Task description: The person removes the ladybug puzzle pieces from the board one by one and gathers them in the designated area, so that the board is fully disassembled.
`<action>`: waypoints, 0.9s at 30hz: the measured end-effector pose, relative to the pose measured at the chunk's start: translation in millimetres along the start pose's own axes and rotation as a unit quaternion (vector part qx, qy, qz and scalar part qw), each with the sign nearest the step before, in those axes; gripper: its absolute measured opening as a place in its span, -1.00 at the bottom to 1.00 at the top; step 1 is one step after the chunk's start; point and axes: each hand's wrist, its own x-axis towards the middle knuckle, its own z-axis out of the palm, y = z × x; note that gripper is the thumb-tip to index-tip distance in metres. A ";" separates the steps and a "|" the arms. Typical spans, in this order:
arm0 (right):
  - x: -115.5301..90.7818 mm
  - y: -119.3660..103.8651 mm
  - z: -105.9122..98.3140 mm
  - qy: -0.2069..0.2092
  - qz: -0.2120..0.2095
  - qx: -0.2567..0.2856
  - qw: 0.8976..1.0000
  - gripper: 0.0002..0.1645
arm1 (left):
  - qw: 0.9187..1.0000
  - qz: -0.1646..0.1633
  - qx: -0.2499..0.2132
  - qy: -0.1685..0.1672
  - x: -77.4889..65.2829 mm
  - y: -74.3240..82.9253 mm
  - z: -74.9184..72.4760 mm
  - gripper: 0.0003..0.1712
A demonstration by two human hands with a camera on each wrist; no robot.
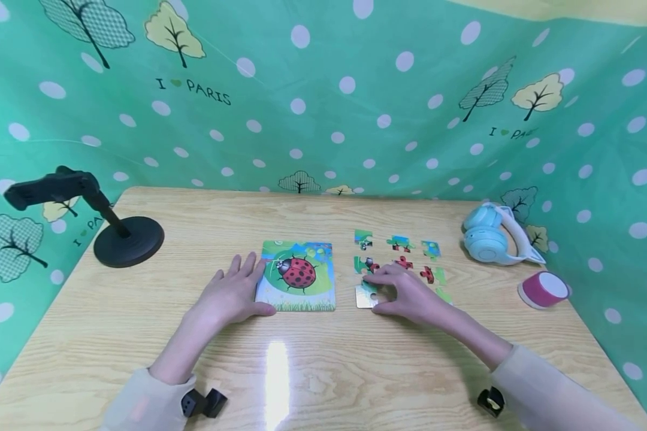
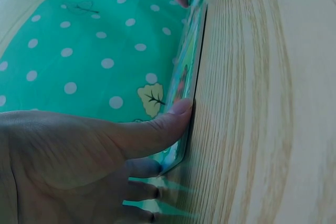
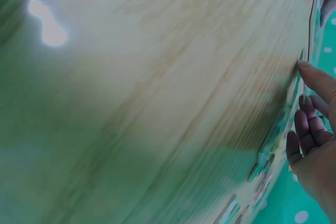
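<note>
A square ladybug picture board [image 1: 298, 273] lies flat on the wooden table [image 1: 323, 365]. My left hand [image 1: 229, 293] rests at its left side with the fingers extended; in the left wrist view the thumb [image 2: 170, 121] touches the board's edge. To the right, my right hand [image 1: 407, 293] pinches the front-left jigsaw piece [image 1: 363, 297] between thumb and index finger. Several other jigsaw pieces lie in loose rows behind and beside that hand, among them a green-blue corner piece [image 1: 363, 238] and a red one [image 1: 427, 275]. Part of this group is hidden under the right hand.
A black stand [image 1: 129, 242] with a bent arm is at the back left. Light-blue headphones [image 1: 487, 242] lie at the back right, with a magenta and white cylinder [image 1: 543, 290] in front of them. A green dotted cloth [image 1: 323, 126] hangs behind the table.
</note>
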 end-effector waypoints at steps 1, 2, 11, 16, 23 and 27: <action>-0.1 1.0 0.3 0.001 -0.004 -0.002 1.000 -0.26 | 1.000 0.001 0.001 0.001 0.1 -0.1 -0.1 0.21; 0.1 1.9 0.5 0.002 -0.005 0.000 1.000 -0.25 | 1.000 0.000 0.001 0.001 0.1 -0.4 -0.2 0.22; 2.5 6.8 2.5 0.008 -0.022 -0.001 1.000 -0.23 | 1.000 -0.004 -0.003 0.002 0.3 -1.4 0.6 0.20; 2.1 8.1 2.3 0.016 -0.026 0.002 1.000 -0.24 | 1.000 -0.002 -0.006 0.004 2.4 -2.2 1.0 0.19; 2.2 11.8 -0.8 0.040 -0.025 0.027 0.999 -0.34 | 1.000 -0.003 -0.006 0.006 2.0 -4.8 2.9 0.21; 4.2 18.8 -9.7 0.077 -0.019 0.039 0.996 -0.43 | 1.000 -0.001 -0.009 0.006 2.4 -5.4 3.0 0.22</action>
